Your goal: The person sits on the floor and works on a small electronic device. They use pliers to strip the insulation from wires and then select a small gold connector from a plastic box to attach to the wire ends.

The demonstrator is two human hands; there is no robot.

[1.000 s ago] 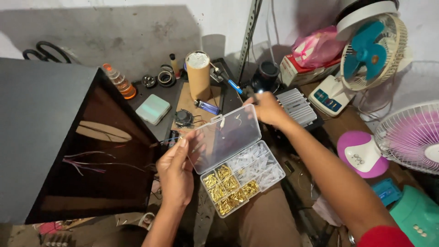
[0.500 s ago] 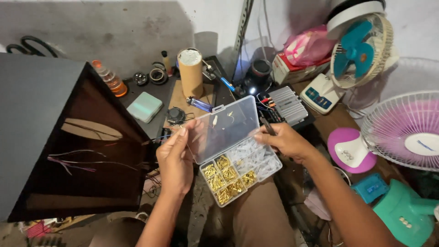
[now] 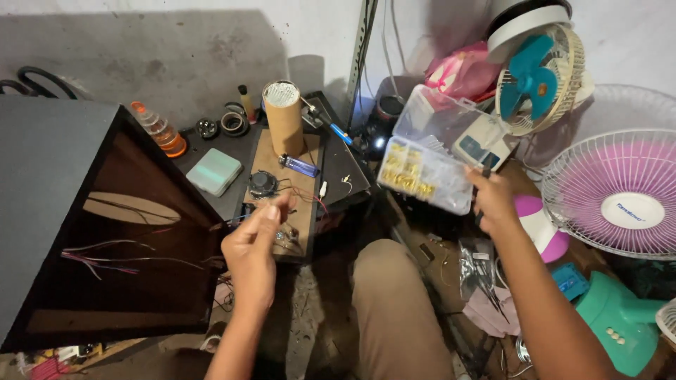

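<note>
Right of centre, above a cluttered floor, the right hand [image 3: 493, 200] grips a clear plastic compartment box [image 3: 429, 169] by its near corner, lid hinged open and tilted toward the fans; brass-coloured terminals fill the left cells. Left hand [image 3: 255, 243] hovers free of the box, fingers pinched together, whether on some small part cannot be told. Just beyond it lies a wooden board [image 3: 285, 179] carrying a cardboard tube [image 3: 284, 118], a blue lighter [image 3: 298, 166], loose wiring. Open black speaker cabinet [image 3: 105, 232] stands at left.
</note>
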